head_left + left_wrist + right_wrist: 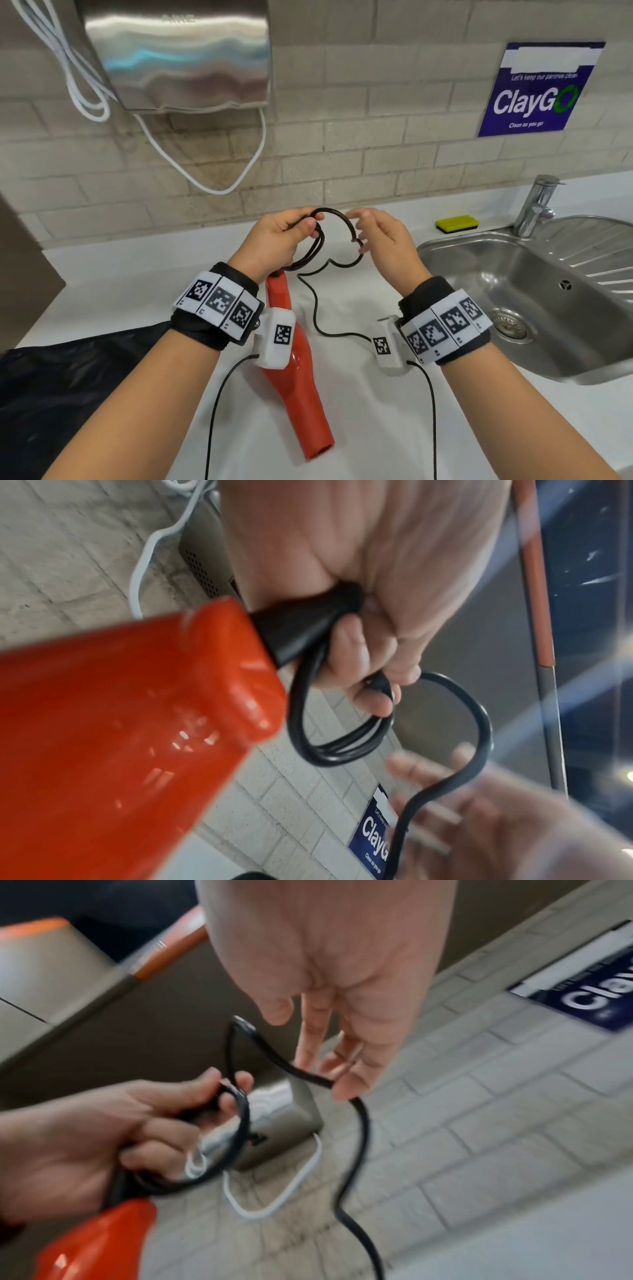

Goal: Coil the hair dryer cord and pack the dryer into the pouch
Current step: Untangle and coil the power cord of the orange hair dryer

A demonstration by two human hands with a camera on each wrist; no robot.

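Cord [317,240], several loops, in left hand [274,240].

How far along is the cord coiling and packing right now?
Done: a few loops of the cord are gathered in the left hand. In hand: the right hand guides the next loop. Left: slack still trails on the counter, and the red dryer is not yet packed.

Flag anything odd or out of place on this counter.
Nothing is spilled or damaged. The cord still trails uncoiled across the counter, and the sponge sits tidily beside the sink.
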